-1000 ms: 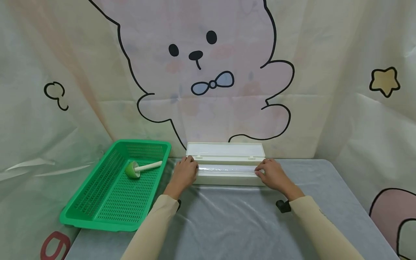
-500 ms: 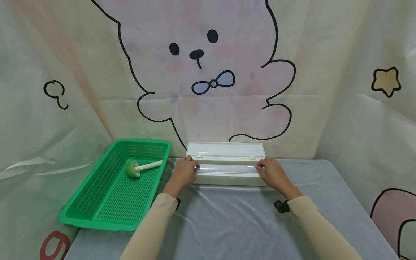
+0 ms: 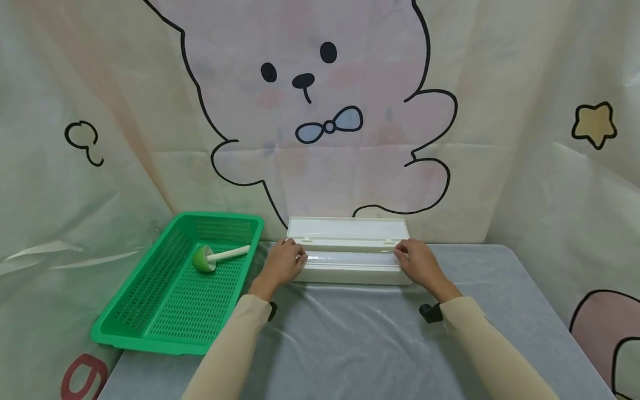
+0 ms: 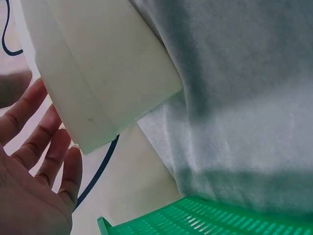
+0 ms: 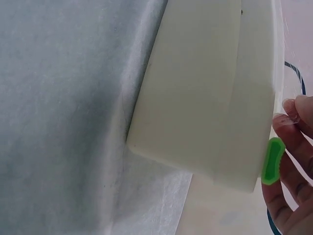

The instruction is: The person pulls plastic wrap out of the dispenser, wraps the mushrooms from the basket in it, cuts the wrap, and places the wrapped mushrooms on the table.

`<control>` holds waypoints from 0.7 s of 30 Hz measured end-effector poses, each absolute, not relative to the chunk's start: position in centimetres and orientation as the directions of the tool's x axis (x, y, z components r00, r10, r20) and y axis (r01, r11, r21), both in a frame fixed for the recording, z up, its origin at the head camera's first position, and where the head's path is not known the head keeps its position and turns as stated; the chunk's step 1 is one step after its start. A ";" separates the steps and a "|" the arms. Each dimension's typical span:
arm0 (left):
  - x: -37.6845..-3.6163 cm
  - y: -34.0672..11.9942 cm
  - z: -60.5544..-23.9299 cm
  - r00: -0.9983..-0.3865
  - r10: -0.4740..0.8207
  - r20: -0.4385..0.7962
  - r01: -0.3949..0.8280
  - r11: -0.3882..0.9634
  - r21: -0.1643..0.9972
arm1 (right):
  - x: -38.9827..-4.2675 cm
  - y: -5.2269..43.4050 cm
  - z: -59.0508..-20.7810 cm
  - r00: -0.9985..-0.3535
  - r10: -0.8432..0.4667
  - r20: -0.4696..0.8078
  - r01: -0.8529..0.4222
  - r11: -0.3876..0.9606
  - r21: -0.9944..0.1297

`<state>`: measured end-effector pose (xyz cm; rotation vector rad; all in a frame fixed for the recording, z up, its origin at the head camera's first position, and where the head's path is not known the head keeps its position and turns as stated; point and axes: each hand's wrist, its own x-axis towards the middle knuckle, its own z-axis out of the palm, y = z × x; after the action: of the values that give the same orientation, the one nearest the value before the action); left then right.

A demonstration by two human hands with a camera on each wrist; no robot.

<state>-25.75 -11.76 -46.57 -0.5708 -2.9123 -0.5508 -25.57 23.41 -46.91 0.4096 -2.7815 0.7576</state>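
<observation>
cream dispenser box (image 3: 350, 266) (lid up) sits between left hand (image 3: 281, 264) and right hand (image 3: 419, 264).

Soft, even light fills the head view, bright and sharp, with faint shadows under the sleeves on the grey surface (image 3: 350, 344) and slight bending toward the edges. Both wrist views are very close: the white box (image 4: 102, 73) looks soft-edged, and the fingers (image 5: 293, 147) are blurred.
</observation>
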 end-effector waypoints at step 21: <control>-26.2 -11.2 -46.4 -0.951 0.279 0.134 0.309 0.855 0.417 | -27.4 22.6 -46.6 -0.951 -0.127 0.282 -0.259 0.827 -0.499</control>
<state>-26.24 -11.19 -46.35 -0.4698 -2.9590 -0.6822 -27.41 22.63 -46.56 0.2973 -2.7728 0.8063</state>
